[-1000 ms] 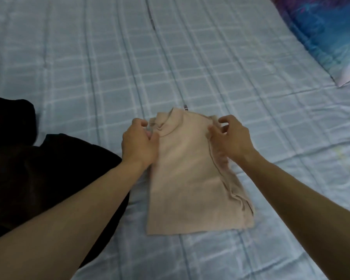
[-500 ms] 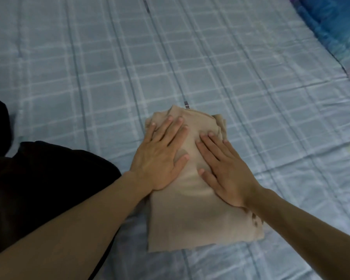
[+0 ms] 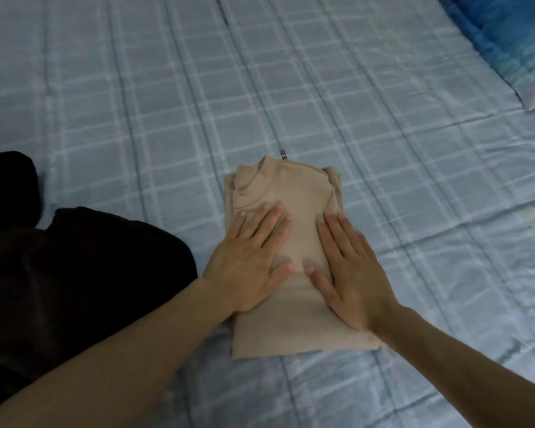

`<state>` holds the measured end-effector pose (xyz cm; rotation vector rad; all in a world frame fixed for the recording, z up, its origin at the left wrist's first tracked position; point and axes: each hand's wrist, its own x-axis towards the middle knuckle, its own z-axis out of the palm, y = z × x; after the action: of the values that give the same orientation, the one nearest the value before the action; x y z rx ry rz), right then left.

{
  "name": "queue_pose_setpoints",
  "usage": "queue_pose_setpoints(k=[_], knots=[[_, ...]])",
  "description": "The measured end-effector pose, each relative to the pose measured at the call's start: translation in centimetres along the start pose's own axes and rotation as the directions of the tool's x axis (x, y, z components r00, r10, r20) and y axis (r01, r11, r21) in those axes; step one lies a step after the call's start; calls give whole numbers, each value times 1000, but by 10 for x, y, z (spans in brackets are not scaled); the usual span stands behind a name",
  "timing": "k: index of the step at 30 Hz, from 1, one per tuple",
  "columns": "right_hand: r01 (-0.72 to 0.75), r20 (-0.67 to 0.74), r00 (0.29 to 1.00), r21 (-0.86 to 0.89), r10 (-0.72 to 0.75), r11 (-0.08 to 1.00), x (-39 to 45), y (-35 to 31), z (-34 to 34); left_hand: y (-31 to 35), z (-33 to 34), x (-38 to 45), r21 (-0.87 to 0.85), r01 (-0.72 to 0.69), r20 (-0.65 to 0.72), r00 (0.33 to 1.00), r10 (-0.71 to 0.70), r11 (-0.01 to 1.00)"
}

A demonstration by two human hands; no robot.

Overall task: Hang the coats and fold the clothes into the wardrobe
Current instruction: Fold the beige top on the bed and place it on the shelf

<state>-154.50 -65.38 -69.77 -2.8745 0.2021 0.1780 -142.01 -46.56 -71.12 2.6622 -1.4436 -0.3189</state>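
Note:
A beige high-neck top (image 3: 286,188) lies on the bed, folded into a narrow rectangle with its collar at the far end. My left hand (image 3: 249,261) lies flat on its left half, fingers straight and spread. My right hand (image 3: 349,270) lies flat on its right half, fingers pointing toward the collar. Both palms press the fabric down around the middle of the garment. The top's lower hem shows below my wrists.
The bed is covered by a light blue plaid sheet (image 3: 383,134). A heap of black clothing (image 3: 74,267) lies at the left, close to my left forearm. A blue patterned pillow (image 3: 507,41) sits at the far right corner.
A second ago both hands pinched the top's shoulders near the collar. They let go, flattened onto the fabric, and have since slid back toward me along the garment.

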Motion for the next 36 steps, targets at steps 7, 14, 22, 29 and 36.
queue_pose_setpoints(k=[7, 14, 22, 29, 36], knots=[[102, -50, 993, -42, -104, 994, -25, -4, -14, 20, -27, -22, -104, 44, 139, 990, -30, 994], [219, -48, 973, -112, -225, 969, -85, -1, 2, 41, -15, -100, -125, -59, 132, 988, 76, 990], [141, -157, 973, -161, -167, 977, -76, -10, 7, 47, -5, -92, -51, -37, -85, 996, 32, 998], [206, -229, 946, -130, -232, 970, -101, -20, -10, 66, -7, -126, -71, -53, -217, 975, 37, 996], [236, -69, 968, -87, -242, 968, -189, -41, -15, 117, -11, -199, -141, -109, -134, 987, 90, 984]])
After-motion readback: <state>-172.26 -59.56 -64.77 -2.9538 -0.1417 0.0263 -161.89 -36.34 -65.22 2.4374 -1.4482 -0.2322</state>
